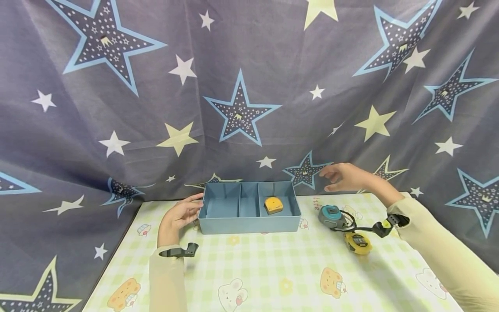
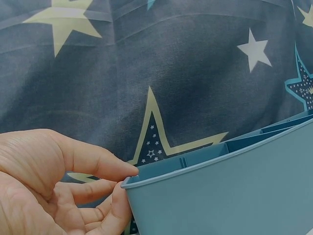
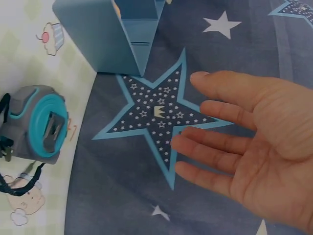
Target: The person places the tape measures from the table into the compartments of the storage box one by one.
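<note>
A blue-grey divided storage box [image 1: 249,225] stands on the table, a yellow-orange tape measure [image 1: 274,205] lying in its right compartment. At the box's left end, my left hand [image 1: 185,213] holds the corner; in the left wrist view its fingertips [image 2: 128,171] are at the rim and outer wall. My right hand [image 1: 343,177] is raised beyond the box's right end, fingers apart and slightly bent, with nothing in them. Below it on the table are a teal-and-grey tape measure [image 1: 332,216] with a dark strap and a yellow-and-black tape measure [image 1: 358,243].
A checked tablecloth [image 1: 202,268] with cartoon prints covers the table. Directly behind the box hangs a dark star-patterned cloth [image 1: 249,160], which also runs down both sides. Each wrist bears a black camera mount [image 1: 180,251].
</note>
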`<state>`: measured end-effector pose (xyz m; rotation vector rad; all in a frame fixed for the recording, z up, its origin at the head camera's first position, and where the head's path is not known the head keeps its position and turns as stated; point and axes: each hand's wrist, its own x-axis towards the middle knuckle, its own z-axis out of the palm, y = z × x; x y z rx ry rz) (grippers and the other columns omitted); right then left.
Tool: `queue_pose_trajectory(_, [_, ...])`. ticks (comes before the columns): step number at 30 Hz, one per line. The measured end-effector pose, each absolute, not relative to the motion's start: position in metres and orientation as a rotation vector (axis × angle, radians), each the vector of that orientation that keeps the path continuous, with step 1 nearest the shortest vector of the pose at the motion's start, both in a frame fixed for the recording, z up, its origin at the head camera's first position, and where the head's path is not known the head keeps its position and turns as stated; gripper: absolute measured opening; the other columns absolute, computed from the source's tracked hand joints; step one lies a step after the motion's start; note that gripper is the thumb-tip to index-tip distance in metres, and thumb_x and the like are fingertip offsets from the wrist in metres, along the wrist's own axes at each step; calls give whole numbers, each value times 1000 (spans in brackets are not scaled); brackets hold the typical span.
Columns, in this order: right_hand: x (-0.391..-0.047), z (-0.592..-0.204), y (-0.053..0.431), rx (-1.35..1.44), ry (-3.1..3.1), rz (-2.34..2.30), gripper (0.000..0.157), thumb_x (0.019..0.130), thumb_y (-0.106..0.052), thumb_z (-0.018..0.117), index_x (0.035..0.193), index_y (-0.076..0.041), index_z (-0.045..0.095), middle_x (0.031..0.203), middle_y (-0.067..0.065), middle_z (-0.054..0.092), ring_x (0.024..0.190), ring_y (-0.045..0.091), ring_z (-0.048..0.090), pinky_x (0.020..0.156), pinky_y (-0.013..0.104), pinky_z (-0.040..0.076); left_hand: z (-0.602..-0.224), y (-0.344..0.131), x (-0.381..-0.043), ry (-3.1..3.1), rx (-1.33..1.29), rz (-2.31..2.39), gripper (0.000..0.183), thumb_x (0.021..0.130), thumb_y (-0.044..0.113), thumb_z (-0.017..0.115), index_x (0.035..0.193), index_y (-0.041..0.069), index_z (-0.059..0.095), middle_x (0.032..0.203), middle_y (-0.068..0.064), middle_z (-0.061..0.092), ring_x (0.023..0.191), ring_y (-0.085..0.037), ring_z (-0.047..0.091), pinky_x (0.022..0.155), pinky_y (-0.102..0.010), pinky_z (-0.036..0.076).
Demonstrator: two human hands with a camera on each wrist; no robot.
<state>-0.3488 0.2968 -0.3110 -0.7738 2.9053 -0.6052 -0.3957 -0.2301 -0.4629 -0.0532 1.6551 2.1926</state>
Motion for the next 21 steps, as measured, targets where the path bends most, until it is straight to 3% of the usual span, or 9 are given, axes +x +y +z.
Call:
queue_pose_trajectory(6, [-348, -322, 306, -773, 2900, -571, 51, 91, -20, 78, 132, 4, 62, 128, 25, 66, 111, 41, 67, 97, 55, 55, -464, -230, -395, 1679, -56, 2190, 60, 100, -3, 55, 157, 5, 36, 102, 3, 58, 70, -1, 60, 68, -13, 53])
queue_pose_trajectory(21, [-340, -339, 324, -738, 2752, -392, 46, 85, -24, 83, 119, 3, 70, 111, 20, 73, 101, 38, 70, 81, 42, 61, -464, -233, -395, 1711, 27, 2132, 67, 104, 2, 52, 163, 4, 21, 113, 2, 53, 75, 1, 58, 72, -13, 52])
